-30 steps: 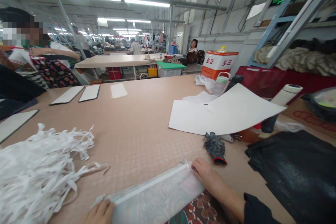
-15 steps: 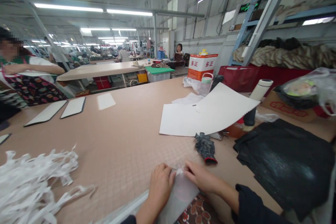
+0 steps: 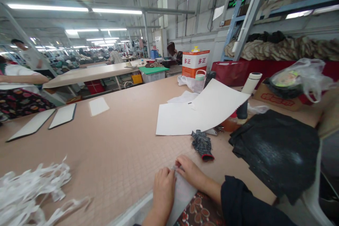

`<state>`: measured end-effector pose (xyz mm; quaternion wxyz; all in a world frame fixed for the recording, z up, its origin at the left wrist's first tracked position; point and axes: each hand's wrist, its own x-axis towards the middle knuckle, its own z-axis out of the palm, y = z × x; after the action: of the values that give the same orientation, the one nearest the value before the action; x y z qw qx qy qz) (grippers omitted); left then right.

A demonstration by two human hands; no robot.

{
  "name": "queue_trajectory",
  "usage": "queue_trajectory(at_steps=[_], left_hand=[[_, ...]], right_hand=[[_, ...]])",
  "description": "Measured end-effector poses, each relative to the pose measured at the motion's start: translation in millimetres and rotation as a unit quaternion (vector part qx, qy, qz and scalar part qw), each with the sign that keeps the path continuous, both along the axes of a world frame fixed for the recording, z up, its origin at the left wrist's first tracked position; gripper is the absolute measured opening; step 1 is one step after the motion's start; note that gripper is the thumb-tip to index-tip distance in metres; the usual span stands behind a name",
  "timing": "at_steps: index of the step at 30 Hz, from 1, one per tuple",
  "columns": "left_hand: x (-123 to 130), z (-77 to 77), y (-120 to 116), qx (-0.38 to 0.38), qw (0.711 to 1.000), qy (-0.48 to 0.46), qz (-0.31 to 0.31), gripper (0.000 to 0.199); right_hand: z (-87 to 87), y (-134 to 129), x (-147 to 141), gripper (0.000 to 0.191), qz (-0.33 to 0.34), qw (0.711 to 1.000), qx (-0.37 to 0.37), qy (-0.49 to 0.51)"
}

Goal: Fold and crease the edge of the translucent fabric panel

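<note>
My left hand (image 3: 164,192) and my right hand (image 3: 190,172) meet at the table's near edge, both pinching the top end of a folded translucent white sheet (image 3: 182,197). Its lower part hangs over the edge, above a floral-patterned cloth (image 3: 200,212) at my lap. Ahead of my right hand lies a dark work glove with a red cuff (image 3: 202,144). Farther on, large white paper sheets (image 3: 196,113) rest on the tan gridded cutting table (image 3: 113,148), one curling upward. A tangle of white strips (image 3: 34,190) lies at the lower left, away from both hands.
A black fabric piece (image 3: 272,148) lies to the right. Behind stand a white bottle (image 3: 251,83), a red-and-white tin (image 3: 195,63) and a plastic bag on a cardboard box (image 3: 278,99). White panels (image 3: 33,124) lie at the left, beside a co-worker's arm (image 3: 23,78).
My hands have come together from the two ends of the long translucent sheet, which is now folded shorter. The view has also turned, shifting the table contents left and down.
</note>
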<state>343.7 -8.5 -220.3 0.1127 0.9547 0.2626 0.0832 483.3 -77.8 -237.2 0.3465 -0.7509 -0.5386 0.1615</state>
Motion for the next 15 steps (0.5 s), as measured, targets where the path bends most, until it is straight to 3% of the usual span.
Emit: queue_trajectory(at_steps=[5, 15], left_hand=[[-3, -7.3, -4, 0.087, 0.994, 0.024, -0.055, 0.029], [-1, -9.3, -5, 0.111, 0.990, 0.047, -0.072, 0.033]], right_hand=[[6.6, 4, 5, 0.010, 0.040, 0.997, -0.040, -0.046], [13.7, 21, 11, 0.012, 0.032, 0.991, -0.114, -0.059]])
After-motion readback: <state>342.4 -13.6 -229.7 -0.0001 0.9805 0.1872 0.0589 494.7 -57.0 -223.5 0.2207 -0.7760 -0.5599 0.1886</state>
